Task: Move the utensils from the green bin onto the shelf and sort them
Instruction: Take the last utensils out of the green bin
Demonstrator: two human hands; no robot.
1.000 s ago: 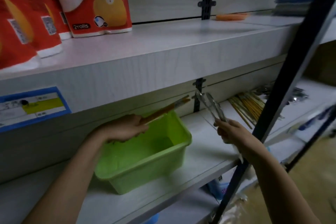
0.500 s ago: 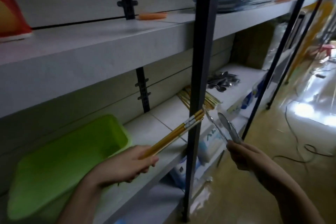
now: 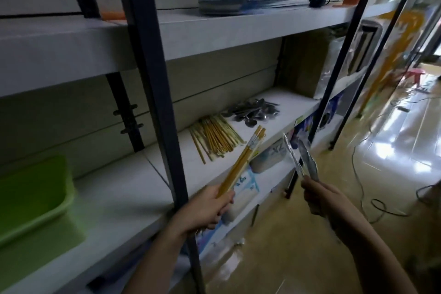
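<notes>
My left hand (image 3: 205,207) grips a bundle of yellow chopsticks (image 3: 243,160), tips pointing up and right over the front of the white shelf (image 3: 124,188). To its right, off the shelf's edge, my right hand (image 3: 321,196) holds metal spoons (image 3: 304,159) upright. On the shelf lie a pile of yellow chopsticks (image 3: 214,138) and, further right, a heap of metal spoons (image 3: 253,112). The green bin (image 3: 33,200) stands at the far left of the same shelf; its inside is not visible.
A dark upright post (image 3: 157,93) crosses in front of the shelf, just left of my left hand. The upper shelf holds stacked blue plates (image 3: 229,0). Packaged goods (image 3: 245,188) sit on the shelf below. Cables (image 3: 381,205) lie on the shiny floor at right.
The view has swung right, so the green bin slid to the far left. Both hands carried the chopsticks and spoons rightward, closer to the sorted piles.
</notes>
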